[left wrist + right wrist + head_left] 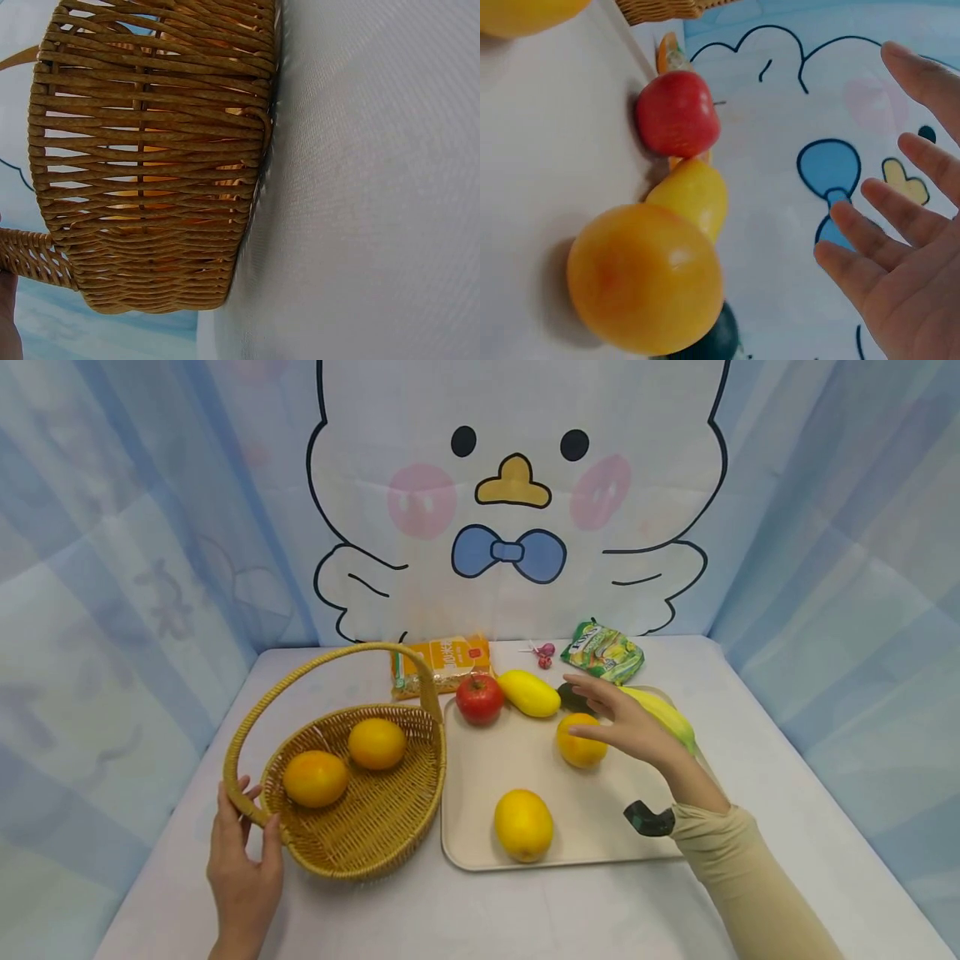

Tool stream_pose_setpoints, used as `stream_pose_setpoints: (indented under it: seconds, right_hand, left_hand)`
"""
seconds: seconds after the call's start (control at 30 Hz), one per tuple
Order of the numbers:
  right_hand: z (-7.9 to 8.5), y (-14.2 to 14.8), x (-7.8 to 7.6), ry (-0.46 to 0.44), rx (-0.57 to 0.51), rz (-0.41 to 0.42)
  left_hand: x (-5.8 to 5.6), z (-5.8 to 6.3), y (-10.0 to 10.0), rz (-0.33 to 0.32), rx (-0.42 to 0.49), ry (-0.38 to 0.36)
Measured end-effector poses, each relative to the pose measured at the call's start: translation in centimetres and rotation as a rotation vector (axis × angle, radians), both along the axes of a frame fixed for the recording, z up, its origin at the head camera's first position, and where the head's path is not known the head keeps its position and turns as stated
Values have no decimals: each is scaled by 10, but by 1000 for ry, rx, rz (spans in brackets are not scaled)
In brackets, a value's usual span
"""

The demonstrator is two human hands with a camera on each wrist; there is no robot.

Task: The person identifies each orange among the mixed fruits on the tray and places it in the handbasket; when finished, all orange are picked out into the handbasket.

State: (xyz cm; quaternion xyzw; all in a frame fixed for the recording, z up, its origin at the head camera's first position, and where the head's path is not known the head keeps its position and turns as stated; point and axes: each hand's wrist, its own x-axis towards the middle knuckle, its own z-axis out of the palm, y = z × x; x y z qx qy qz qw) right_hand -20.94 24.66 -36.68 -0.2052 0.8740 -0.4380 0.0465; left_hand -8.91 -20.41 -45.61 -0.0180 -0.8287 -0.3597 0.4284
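One pale curtain is hanging behind everything, its printed cartoon bird running out of the head view at the top. The white surface is being cut off at the near edge. A beige tray is lying on it, one corner disappearing behind the right sleeve. Just left of the tray, a wicker basket is holding two orange fruits; in the left wrist view, orange is only glinting through the weave.

Of the two hands, the left hand is holding the handle's lower end between thumb and fingers, barely showing in its own wrist view. The right hand is hovering wide open over the tray, gripping nothing.

The basket handle is crossing an orange packet, whose white characters are proving too small to read. A green packet is bearing blurred pale lettering. The right arm is partly hiding a yellow-green fruit. On the tray, the right thumb is covering part of a third orange fruit; behind it, a dark green fruit is half showing.
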Motion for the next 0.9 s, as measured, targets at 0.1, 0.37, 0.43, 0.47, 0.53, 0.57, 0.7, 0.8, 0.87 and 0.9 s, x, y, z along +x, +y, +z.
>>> stream_pose_setpoints:
  seconds: [0.1, 0.37, 0.43, 0.47, 0.53, 0.57, 0.7, 0.8, 0.87, 0.9]
  right_hand:
    - [-9, 5, -2, -6, 9, -28]
    - [-32, 15, -4, -31, -22, -95]
    - [-38, 16, -6, -21, -34, -101]
    - [-40, 16, -7, -16, -41, -105]
    - [-45, 17, -8, -11, -50, -111]
    - [-47, 17, -9, -12, -52, -115]
    - [-55, 19, -11, -27, -67, -125]
    - [-60, 22, -12, -37, -63, -141]
    - [-63, 23, -12, -46, -55, -155]
    - [-64, 23, -12, -53, -55, -161]
  left_hand:
    - [-1, 0, 0, -8, -1, 11]
    - [0, 1, 0, -7, 4, 3]
    - [1, 1, 0, -3, 12, -19]
    - [2, 2, 0, 1, 13, -28]
    - [3, 2, 0, 10, 14, -52]
    - [4, 2, -1, 14, 13, -61]
    - [4, 2, -1, 23, 6, -63]
    - [4, 2, 0, 19, 8, -58]
    - [4, 3, 1, 12, 10, -49]
    - [4, 3, 1, 10, 9, -46]
